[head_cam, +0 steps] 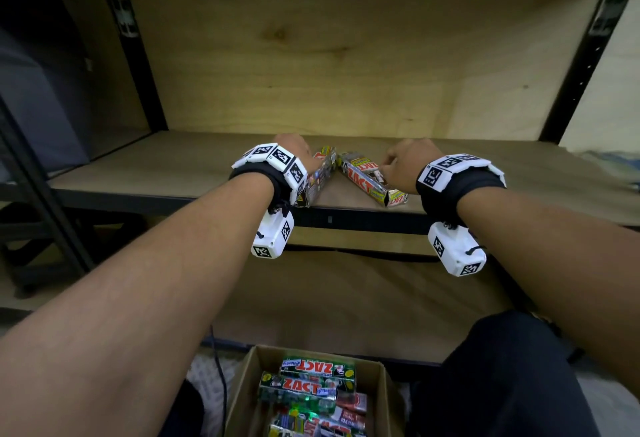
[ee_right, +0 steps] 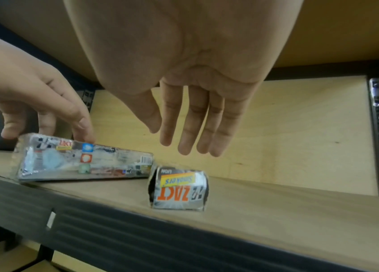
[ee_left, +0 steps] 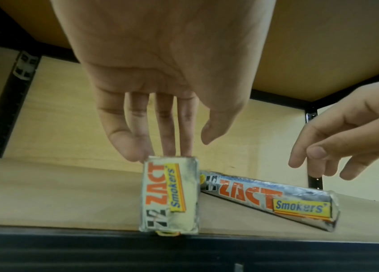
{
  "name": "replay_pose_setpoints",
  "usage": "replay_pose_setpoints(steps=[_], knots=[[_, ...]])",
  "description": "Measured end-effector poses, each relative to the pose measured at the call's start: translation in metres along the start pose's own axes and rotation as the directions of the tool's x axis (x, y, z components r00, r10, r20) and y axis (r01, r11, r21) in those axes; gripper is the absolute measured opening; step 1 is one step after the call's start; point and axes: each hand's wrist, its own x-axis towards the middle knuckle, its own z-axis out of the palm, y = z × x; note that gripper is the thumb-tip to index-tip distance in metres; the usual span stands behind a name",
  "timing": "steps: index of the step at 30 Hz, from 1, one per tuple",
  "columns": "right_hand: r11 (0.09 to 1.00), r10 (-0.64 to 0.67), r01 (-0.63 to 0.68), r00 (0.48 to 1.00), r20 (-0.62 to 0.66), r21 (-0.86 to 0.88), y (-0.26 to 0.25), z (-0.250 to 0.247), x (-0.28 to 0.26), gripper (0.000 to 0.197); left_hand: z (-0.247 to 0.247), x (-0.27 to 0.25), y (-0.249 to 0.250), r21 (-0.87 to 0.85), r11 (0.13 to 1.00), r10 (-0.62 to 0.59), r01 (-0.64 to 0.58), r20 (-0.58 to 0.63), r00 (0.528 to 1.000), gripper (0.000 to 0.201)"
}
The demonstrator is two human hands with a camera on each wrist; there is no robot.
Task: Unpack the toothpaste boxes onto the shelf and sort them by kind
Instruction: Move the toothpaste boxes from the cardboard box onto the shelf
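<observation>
Two silver ZACT Smokers' boxes lie near the front edge of the wooden shelf, their far ends almost meeting. My left hand hangs over the left box, straight fingertips touching its far end and the thumb clear of it. My right hand hovers open above the right box without touching it. In the head view the left box is partly hidden behind my left hand. The right box lies beside my right hand.
A cardboard carton on the floor below holds several green and red ZACT boxes. The shelf has a black metal front rail, black uprights and a plywood back. A lower shelf board lies underneath.
</observation>
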Motion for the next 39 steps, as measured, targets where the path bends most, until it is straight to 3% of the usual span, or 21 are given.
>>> replay_pose_setpoints(steps=[4,8,11,15,18,22,28,33,39], knots=[[0.998,-0.049,0.048,0.998,-0.025,-0.032,-0.003,-0.016,-0.027,0.028,-0.009,-0.021,0.008,0.037,0.999,0.022,-0.022,0.01,1.0,0.036],[0.996,-0.092,0.092,0.996,0.004,-0.002,-0.007,-0.018,-0.051,0.026,-0.009,-0.046,0.011,-0.131,0.991,0.043,-0.037,0.041,0.998,0.028],[0.991,-0.099,0.091,0.992,0.075,0.094,-0.011,-0.007,-0.067,0.021,0.003,-0.067,0.012,-0.257,0.965,0.089,-0.048,0.151,0.985,0.028],[0.983,-0.14,0.118,0.976,0.164,0.14,-0.013,0.022,-0.078,0.019,0.027,-0.088,0.006,-0.283,0.958,0.06,0.051,0.368,0.928,0.027],[0.981,-0.161,0.127,0.955,0.248,0.147,-0.012,0.051,-0.081,0.018,0.057,-0.102,-0.006,-0.284,0.951,0.038,0.12,0.493,0.869,0.03],[0.977,-0.182,0.134,0.93,0.321,0.166,-0.014,0.097,-0.084,0.017,0.108,-0.117,-0.029,-0.314,0.925,-0.011,0.215,0.543,0.839,0.031],[0.976,-0.185,0.106,0.86,0.475,0.19,-0.018,0.175,-0.087,0.022,0.189,-0.141,-0.06,-0.344,0.826,-0.134,0.447,0.65,0.748,0.032],[0.967,-0.198,0.061,0.794,0.575,0.249,-0.023,0.251,-0.092,0.018,0.266,-0.166,-0.087,-0.34,0.785,-0.153,0.517,0.703,0.695,0.025],[0.973,-0.208,0.085,0.721,0.661,0.213,-0.032,0.341,-0.114,0.021,0.345,-0.197,-0.108,-0.278,0.823,-0.136,0.496,0.751,0.646,0.025]])
